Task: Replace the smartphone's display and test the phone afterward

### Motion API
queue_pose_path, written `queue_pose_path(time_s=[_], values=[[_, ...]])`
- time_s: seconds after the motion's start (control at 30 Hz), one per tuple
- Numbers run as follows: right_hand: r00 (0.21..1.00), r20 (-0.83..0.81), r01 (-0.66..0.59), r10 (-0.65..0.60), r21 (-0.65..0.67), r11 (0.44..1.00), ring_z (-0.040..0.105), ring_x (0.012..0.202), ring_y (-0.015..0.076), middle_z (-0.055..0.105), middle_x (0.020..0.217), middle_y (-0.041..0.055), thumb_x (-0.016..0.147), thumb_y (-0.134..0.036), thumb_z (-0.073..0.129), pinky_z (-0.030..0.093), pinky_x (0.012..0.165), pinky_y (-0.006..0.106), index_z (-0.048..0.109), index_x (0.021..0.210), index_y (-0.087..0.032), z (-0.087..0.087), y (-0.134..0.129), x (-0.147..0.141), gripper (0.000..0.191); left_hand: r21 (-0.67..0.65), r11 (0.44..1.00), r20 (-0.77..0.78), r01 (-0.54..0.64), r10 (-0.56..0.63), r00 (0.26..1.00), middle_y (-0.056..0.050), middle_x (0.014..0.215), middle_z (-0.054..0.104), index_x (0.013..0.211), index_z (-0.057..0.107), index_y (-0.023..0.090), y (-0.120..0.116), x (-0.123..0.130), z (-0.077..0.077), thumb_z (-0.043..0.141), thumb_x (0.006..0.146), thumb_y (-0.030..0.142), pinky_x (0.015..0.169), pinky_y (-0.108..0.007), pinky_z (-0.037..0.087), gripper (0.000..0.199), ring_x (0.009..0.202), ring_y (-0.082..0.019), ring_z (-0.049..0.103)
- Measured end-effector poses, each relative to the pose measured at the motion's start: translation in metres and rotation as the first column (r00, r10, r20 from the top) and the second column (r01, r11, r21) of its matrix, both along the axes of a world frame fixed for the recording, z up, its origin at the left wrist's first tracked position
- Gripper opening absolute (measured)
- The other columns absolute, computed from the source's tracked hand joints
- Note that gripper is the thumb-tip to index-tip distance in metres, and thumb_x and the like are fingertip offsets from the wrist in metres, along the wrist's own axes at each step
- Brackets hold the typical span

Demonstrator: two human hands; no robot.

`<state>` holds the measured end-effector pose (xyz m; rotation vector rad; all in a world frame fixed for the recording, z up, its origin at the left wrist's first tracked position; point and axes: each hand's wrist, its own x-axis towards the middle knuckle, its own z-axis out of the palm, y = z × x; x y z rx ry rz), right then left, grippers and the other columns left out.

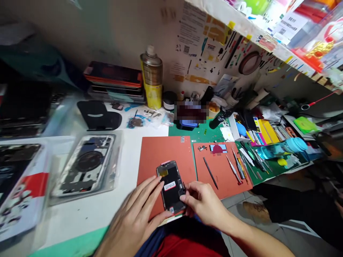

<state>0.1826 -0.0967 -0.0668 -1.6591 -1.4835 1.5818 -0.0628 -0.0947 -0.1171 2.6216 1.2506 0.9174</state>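
Note:
A phone screen [170, 185], its dark inner side up and a white label with a red border on it, lies on the left red-brown mat near the bench edge. My left hand [139, 203] rests along its left side, fingers stretched out and touching that edge, thumb by the lower corner. At the right edge my right hand [199, 200] has its fingers curled, with thumb and fingertips pinching the screen's side. Whether a small part is also between those fingertips is hidden. A black pen-like tool [210, 173] lies on the right mat [222, 185].
Screwdrivers [233, 169] and a small lit display part [218, 149] lie on the right mat. Bagged phone housings [85, 164] are at left. Behind stand a yellow spray can [153, 82] and stacked phone panels [115, 78]. A blue bottle [281, 148] lies right; a shelf [257, 32] overhangs.

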Motion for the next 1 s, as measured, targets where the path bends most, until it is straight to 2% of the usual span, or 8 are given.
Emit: queue_pose_path(time_s=[0.13,0.17,0.23,0.33,0.43,0.53,0.7,1.0], values=[[0.94,0.316,-0.196,0.126,0.199,0.96,0.074,0.087,0.0209,0.078,0.092,0.0052,0.1,-0.024,0.065,0.054,0.079,0.031,0.077,0.091,-0.022,0.018,0.017,0.014,0.015,-0.006,1.0,-0.002,0.02,-0.02,1.0,-0.015,0.151,0.061,0.164,0.039,0.016,0.0,0.0,-0.004,0.06,0.105,0.052,0.115,-0.045,0.046,0.073,0.138,-0.031,0.058],[0.925,0.366,-0.198,0.1,0.241,0.95,0.075,0.09,0.0206,0.08,0.095,0.0046,0.101,-0.026,0.066,0.054,0.082,0.031,0.078,0.094,-0.023,0.021,0.026,0.022,0.014,-0.007,1.0,-0.001,0.014,-0.014,1.0,-0.014,0.151,0.061,0.165,0.038,0.016,0.0,0.0,-0.004,0.06,0.105,0.053,0.115,-0.045,0.046,0.074,0.137,-0.032,0.058],[0.874,0.483,-0.14,-0.05,0.349,0.927,0.075,0.09,0.0196,0.081,0.099,0.0034,0.101,-0.031,0.068,0.054,0.081,0.03,0.08,0.097,-0.025,0.025,0.052,0.042,0.014,-0.009,1.0,-0.013,-0.002,0.002,1.0,-0.015,0.151,0.061,0.166,0.036,0.013,0.003,0.002,-0.002,0.057,0.105,0.057,0.114,-0.045,0.045,0.077,0.136,-0.033,0.058],[0.793,0.578,-0.092,-0.192,0.424,0.901,0.072,0.1,0.0244,0.079,0.108,0.0088,0.102,-0.028,0.064,0.052,0.088,0.036,0.079,0.104,-0.023,0.023,0.095,0.073,0.016,-0.013,0.999,-0.05,-0.038,0.038,0.998,-0.017,0.156,0.057,0.166,0.033,0.01,0.01,0.005,0.001,0.05,0.105,0.063,0.113,-0.047,0.044,0.083,0.139,-0.035,0.055],[0.765,0.625,-0.151,-0.156,0.409,0.9,0.069,0.101,0.0255,0.077,0.106,0.0093,0.099,-0.026,0.068,0.05,0.088,0.037,0.08,0.102,-0.022,0.015,0.128,0.09,0.012,-0.035,0.997,-0.066,-0.068,0.066,0.996,-0.017,0.159,0.054,0.168,0.028,0.011,0.02,0.008,0.003,0.046,0.108,0.06,0.112,-0.047,0.043,0.08,0.142,-0.034,0.053],[0.746,0.656,-0.194,-0.113,0.376,0.906,0.069,0.096,0.0247,0.076,0.101,0.0099,0.097,-0.023,0.069,0.049,0.085,0.035,0.08,0.101,-0.021,0.008,0.143,0.091,0.011,-0.084,0.994,-0.057,-0.075,0.071,0.996,-0.016,0.158,0.055,0.169,0.026,0.015,0.027,0.01,0.002,0.045,0.111,0.046,0.112,-0.046,0.041,0.068,0.142,-0.032,0.052],[0.743,0.666,-0.219,-0.059,0.326,0.92,0.07,0.093,0.0236,0.078,0.101,0.0119,0.094,-0.02,0.067,0.047,0.081,0.033,0.08,0.095,-0.018,0.001,0.15,0.088,0.013,-0.104,0.989,-0.016,-0.101,0.1,0.995,-0.016,0.149,0.061,0.166,0.032,0.016,0.032,0.014,0.0,0.044,0.109,0.026,0.11,-0.046,0.04,0.059,0.137,-0.031,0.055],[0.833,0.554,-0.161,-0.008,0.255,0.953,0.065,0.073,0.0184,0.078,0.083,0.0071,0.091,-0.029,0.061,0.045,0.069,0.031,0.075,0.086,-0.018,0.011,0.15,0.092,0.018,-0.15,0.986,0.065,-0.077,0.087,0.994,-0.015,0.142,0.062,0.164,0.036,0.015,0.023,0.014,0.003,0.046,0.107,0.019,0.108,-0.045,0.042,0.058,0.131,-0.029,0.055]])
